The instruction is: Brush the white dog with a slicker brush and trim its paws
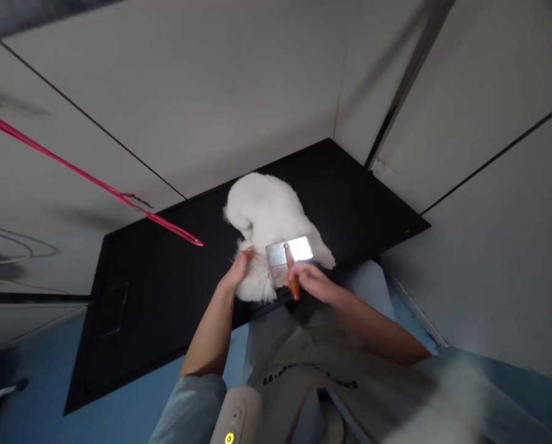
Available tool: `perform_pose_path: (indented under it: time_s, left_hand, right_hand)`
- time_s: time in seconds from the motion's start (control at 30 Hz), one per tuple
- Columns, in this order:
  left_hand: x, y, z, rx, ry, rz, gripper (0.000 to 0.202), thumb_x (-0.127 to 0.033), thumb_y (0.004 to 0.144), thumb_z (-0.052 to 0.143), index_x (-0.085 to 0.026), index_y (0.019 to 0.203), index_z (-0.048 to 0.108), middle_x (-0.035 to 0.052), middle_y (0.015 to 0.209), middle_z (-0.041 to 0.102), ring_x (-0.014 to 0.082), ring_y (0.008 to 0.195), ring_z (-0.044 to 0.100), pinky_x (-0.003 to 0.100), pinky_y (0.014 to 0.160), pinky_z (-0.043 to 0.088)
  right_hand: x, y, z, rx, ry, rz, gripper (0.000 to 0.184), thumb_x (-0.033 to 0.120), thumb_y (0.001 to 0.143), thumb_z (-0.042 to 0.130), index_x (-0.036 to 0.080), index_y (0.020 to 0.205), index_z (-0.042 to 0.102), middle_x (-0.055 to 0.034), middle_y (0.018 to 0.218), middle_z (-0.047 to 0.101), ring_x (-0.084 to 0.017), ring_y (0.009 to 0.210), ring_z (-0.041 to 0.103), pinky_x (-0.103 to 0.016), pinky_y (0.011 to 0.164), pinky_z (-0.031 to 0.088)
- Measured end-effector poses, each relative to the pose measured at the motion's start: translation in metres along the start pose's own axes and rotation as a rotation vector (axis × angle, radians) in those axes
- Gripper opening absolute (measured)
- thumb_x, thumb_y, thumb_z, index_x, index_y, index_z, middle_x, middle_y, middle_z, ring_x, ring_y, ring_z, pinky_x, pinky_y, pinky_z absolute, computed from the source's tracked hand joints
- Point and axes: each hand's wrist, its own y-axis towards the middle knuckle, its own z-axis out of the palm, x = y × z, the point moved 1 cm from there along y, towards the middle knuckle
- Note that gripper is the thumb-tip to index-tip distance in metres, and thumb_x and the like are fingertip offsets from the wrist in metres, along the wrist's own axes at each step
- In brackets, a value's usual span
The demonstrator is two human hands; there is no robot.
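A fluffy white dog [269,206] lies on a black grooming table [164,314], its head end hard to make out. My right hand [310,280] grips the orange-brown handle of a slicker brush [276,254]. The brush's shiny metal back faces up, and its underside is against the fur on the dog's near side; the bristles are hidden. My left hand [241,266] is closed on the dog's fur just left of the brush, with its fingertips partly sunk in the coat.
A pink strap [164,223] hangs over the table's left half. Pale wall panels [238,80] stand behind the table, with a dark post [396,105] at its back right. A white device with a yellow light [236,419] is low in front. A white blur fills the bottom right.
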Motion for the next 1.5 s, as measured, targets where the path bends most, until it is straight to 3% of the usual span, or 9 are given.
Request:
perform_pose_path:
  time_s: [0.17,0.27,0.43,0.63,0.83,1.03,1.23,1.37,1.5]
  left_hand:
    - [0.011,0.005,-0.003,-0.154,0.181,0.189,0.052,-0.066,0.073,0.060,-0.016,0.059,0.060,0.0038,0.071,0.054,0.0163,0.071,0.051,0.030,0.073,0.042]
    - [0.015,0.009,-0.005,-0.169,0.191,0.257,0.038,-0.052,0.073,0.066,-0.015,0.063,0.062,0.0038,0.073,0.055,0.0157,0.071,0.050,0.029,0.073,0.041]
    - [0.023,0.015,-0.005,-0.216,0.165,0.226,0.024,-0.037,0.067,0.073,-0.014,0.066,0.066,0.0037,0.072,0.058,0.0162,0.072,0.051,0.029,0.074,0.040]
    - [0.031,0.016,-0.008,-0.284,0.169,0.246,0.020,-0.032,0.069,0.071,-0.015,0.062,0.062,0.0016,0.068,0.054,0.0137,0.068,0.048,0.026,0.068,0.039]
    - [0.028,0.014,-0.006,-0.301,0.207,0.257,0.022,-0.035,0.071,0.067,-0.015,0.063,0.063,0.0013,0.066,0.052,0.0139,0.066,0.047,0.026,0.066,0.037]
    - [0.025,0.017,-0.003,-0.325,0.299,0.268,0.013,-0.025,0.071,0.063,-0.016,0.062,0.061,0.0004,0.066,0.049,0.0141,0.067,0.047,0.026,0.067,0.038]
    - [0.002,-0.021,0.007,-0.515,0.434,0.282,0.010,-0.026,0.072,0.067,-0.016,0.073,0.065,0.0071,0.086,0.059,0.0217,0.089,0.055,0.033,0.084,0.043]
    - [0.015,-0.083,0.034,-0.704,0.342,0.043,0.021,-0.037,0.083,0.057,-0.018,0.080,0.066,0.0081,0.089,0.064,0.0232,0.093,0.059,0.035,0.087,0.045]
    - [0.050,-0.081,0.068,-0.332,-0.122,-0.311,0.039,-0.053,0.077,0.060,-0.015,0.086,0.066,0.0078,0.086,0.069,0.0237,0.088,0.063,0.034,0.077,0.050]
  right_hand:
    - [-0.055,-0.047,0.034,0.353,-0.105,0.502,0.019,0.035,0.079,0.059,0.017,0.079,0.065,0.0006,0.055,0.059,-0.010,0.044,0.049,-0.021,0.042,0.038]
    - [-0.055,-0.060,0.035,0.541,-0.186,0.550,0.013,0.021,0.075,0.059,0.016,0.078,0.071,-0.0008,0.056,0.062,-0.010,0.043,0.048,-0.021,0.038,0.034]
    - [-0.051,-0.030,0.037,0.182,-0.212,0.330,0.027,0.021,0.080,0.054,0.014,0.100,0.070,-0.0014,0.074,0.068,-0.007,0.050,0.053,-0.017,0.043,0.040]
    - [-0.084,-0.056,0.049,0.431,-0.202,0.627,0.024,0.012,0.077,0.051,0.012,0.090,0.071,0.0025,0.054,0.063,-0.008,0.040,0.053,-0.017,0.040,0.040]
    - [-0.065,-0.025,0.044,0.161,-0.280,0.409,0.023,0.014,0.078,0.053,0.013,0.092,0.071,0.0012,0.065,0.068,-0.007,0.046,0.054,-0.017,0.045,0.042]
    - [-0.060,-0.047,0.040,0.371,-0.250,0.543,0.022,0.016,0.078,0.055,0.012,0.093,0.071,0.0014,0.057,0.066,-0.009,0.042,0.056,-0.017,0.041,0.041]
    - [-0.054,-0.020,0.016,0.161,-0.356,0.409,0.020,0.016,0.080,0.055,0.012,0.091,0.071,0.0022,0.058,0.064,-0.007,0.038,0.050,-0.017,0.038,0.036]
    - [-0.057,-0.031,-0.002,0.159,-0.274,0.570,0.023,0.018,0.081,0.055,0.013,0.098,0.069,0.0031,0.057,0.063,-0.007,0.036,0.049,-0.018,0.037,0.037]
    - [-0.050,-0.044,-0.006,0.141,-0.232,0.589,0.024,0.019,0.082,0.056,0.014,0.101,0.068,0.0032,0.058,0.064,-0.006,0.036,0.048,-0.018,0.037,0.037]
